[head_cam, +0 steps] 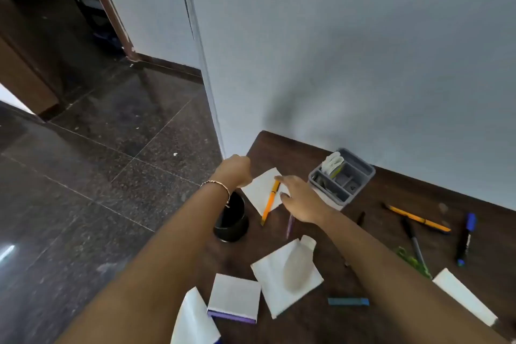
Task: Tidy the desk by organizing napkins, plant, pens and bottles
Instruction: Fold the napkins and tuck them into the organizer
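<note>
Orange stiff light pen [270, 202] on the far white soft napkin [261, 188] suits a mid-barrel pinch; right hand [300, 198] fingers spread, left hand [234, 170] curled, contents unclear.

White napkin [262, 190] flat near table's far corner, orange pen [270, 201] lying across it. Second orange pen [418, 218], black pen [413, 240], blue marker [465, 237] scattered right. Clear bottle [298, 265] lying on another napkin [279, 282].

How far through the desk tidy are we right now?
Early. Done: little; the grey organizer holds a few items. In hand: both hands at the far napkin, right hand touching the orange pen. Left: scattered pens, napkins, a bottle, the black cup.
</note>
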